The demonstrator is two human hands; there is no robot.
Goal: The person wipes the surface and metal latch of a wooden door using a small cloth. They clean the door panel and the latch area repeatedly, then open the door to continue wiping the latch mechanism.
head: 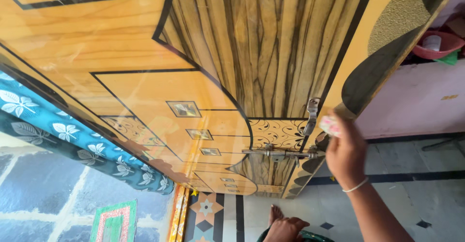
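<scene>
right hand (345, 155) with sponge (331, 125) against door (193, 68)

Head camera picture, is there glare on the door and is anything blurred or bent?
Head view: soft glare streaks the glossy wooden door at upper left; the wide lens tilts and bows its edges; the right hand and the small pinkish thing it holds are slightly motion-blurred; the metal latch stays sharp.

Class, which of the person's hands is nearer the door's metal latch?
Right. The right hand, holding a small cloth, is beside the latch; the left hand hangs well below.
</scene>
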